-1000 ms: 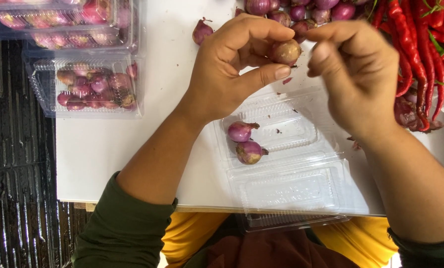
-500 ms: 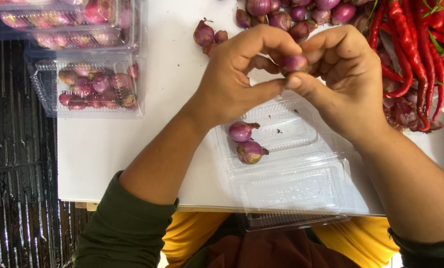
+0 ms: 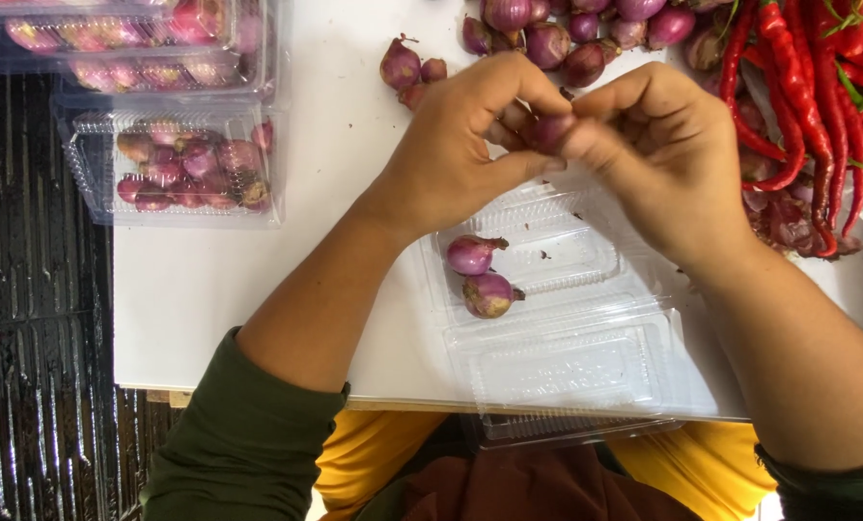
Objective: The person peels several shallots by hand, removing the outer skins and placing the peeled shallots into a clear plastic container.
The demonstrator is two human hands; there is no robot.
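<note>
Both hands meet above an open clear plastic clamshell box (image 3: 586, 362) on a white table (image 3: 258, 280). My left hand (image 3: 460, 145) and my right hand (image 3: 663, 145) pinch one small purple shallot (image 3: 547, 132) between their fingertips. Two peeled shallots (image 3: 482, 275) lie in the box's left part, under my left wrist. A heap of loose shallots (image 3: 567, 29) lies just beyond my fingers.
Red chillies (image 3: 818, 106) are piled at the right edge. Filled, closed clamshell boxes of shallots (image 3: 176, 164) are stacked at the upper left. The table's left edge drops to a dark slatted floor (image 3: 26, 318). Loose shallots (image 3: 404, 68) lie near my left hand.
My hands came together: the right hand's fingers closed onto the shallot that the left hand held up. The view shifted slightly, showing more shallots at the top.
</note>
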